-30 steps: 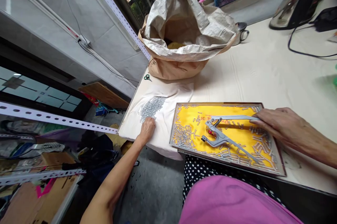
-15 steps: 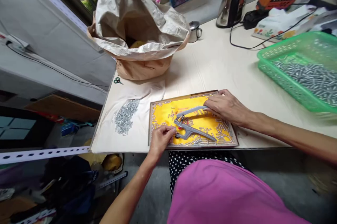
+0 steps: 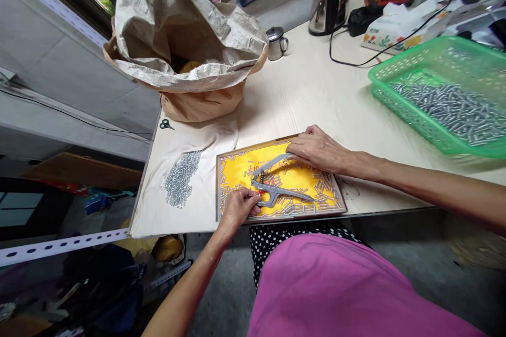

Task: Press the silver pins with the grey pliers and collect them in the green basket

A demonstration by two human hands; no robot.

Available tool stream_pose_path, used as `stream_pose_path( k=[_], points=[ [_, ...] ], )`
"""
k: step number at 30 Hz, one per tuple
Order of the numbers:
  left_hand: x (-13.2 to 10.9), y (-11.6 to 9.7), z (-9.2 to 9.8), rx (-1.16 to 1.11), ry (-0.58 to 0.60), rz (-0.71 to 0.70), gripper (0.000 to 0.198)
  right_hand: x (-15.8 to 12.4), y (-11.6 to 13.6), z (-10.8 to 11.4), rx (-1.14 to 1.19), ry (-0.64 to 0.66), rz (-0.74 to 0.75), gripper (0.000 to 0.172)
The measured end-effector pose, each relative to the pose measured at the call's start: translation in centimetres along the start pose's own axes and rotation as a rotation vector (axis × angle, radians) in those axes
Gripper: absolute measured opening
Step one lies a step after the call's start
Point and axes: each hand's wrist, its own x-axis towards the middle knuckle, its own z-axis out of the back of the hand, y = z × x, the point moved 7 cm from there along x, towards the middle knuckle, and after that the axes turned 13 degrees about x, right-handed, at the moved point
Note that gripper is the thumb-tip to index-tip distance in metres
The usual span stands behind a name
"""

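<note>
Grey spring-loaded pliers (image 3: 282, 191) lie over a shallow tray (image 3: 218, 189), their two long handles spread apart. Yellow lining (image 3: 272, 152) covers the tray's bottom, with many small metal pins (image 3: 324, 189) scattered on it. My right hand (image 3: 320, 150) is closed on the end of the upper handle, at the tray's far edge. At the pliers' head, my left hand (image 3: 239, 205) pinches thumb and forefinger together beside the jaw. Whatever those fingertips hold is too small to make out. Left of the tray, a heap of metal pins (image 3: 182, 179) rests on white cloth.
A large woven sack (image 3: 201, 99) stands open at the back left, with green scissors (image 3: 166, 124) near its base. On the right is a green basket (image 3: 399, 115) of metal pins. Behind are a steel cup (image 3: 275, 44), a kettle (image 3: 328, 2) and a cable (image 3: 351, 64).
The whole view has shifted, so the table's things appear a little further left. Both hands keep about the same places on the pliers.
</note>
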Motion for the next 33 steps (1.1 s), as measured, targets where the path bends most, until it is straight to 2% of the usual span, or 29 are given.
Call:
stream_pose_path(
  k=[3, 6, 8, 10, 12, 15, 19, 26, 29, 33],
  points=[
    [-0.2, -0.6, -0.1, 0.046, 0.054, 0.020, 0.017, 0.4, 0.8, 0.0, -0.061, -0.012, 0.034, 0.030],
    [-0.4, -0.8, 0.0, 0.080, 0.063, 0.006, 0.016, 0.3, 1.9, -0.2, -0.153, 0.003, -0.002, 0.032],
    [-0.5, -0.8, 0.0, 0.089, 0.057, -0.013, 0.016, -0.1, 2.8, -0.5, -0.183, 0.028, -0.042, 0.046],
    [-0.6, -0.8, 0.0, 0.094, 0.050, -0.023, 0.017, -0.8, 3.7, -1.0, -0.181, 0.049, -0.075, 0.073],
    [-0.6, -0.6, -0.1, 0.106, 0.043, -0.027, 0.018, -1.5, 4.4, -1.6, -0.167, 0.066, -0.108, 0.092],
    [-0.6, -0.6, 0.0, 0.141, 0.032, -0.039, 0.018, -2.2, 5.1, -2.2, -0.153, 0.090, -0.148, 0.104],
    [-0.8, -0.8, 0.1, 0.209, 0.020, -0.077, 0.014, -2.5, 5.8, -2.4, -0.147, 0.094, -0.167, 0.105],
    [-1.1, -0.7, -0.1, 0.168, 0.021, -0.112, 0.016, -2.5, 6.6, -2.7, -0.125, 0.057, -0.205, 0.084],
    [-1.0, -0.4, -0.1, 0.149, 0.005, -0.117, 0.016, -2.7, 6.4, -3.0, -0.126, 0.044, -0.213, 0.084],
    [-1.0, -0.1, 0.0, 0.132, -0.010, -0.122, 0.014, -3.1, 6.0, -3.5, -0.119, 0.060, -0.211, 0.094]
  ],
)
